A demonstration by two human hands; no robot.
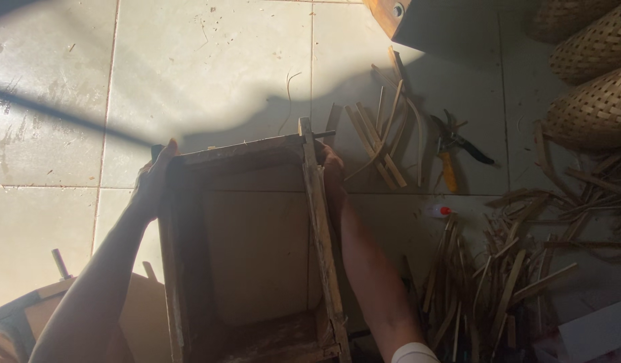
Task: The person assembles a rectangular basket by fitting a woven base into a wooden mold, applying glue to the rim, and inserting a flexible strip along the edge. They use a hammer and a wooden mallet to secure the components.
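Observation:
A rough wooden frame, open in the middle, stands on the tiled floor in front of me. My left hand grips its far left corner. My right hand holds the far right corner, close to the right side rail; its fingers are partly hidden behind the wood. Both forearms reach forward along the frame's two sides.
Loose bamboo strips lie just right of the frame, with pruning shears and a small red-capped bottle beyond. A larger heap of strips fills the lower right. Woven baskets stand at the top right. A wooden stool is lower left.

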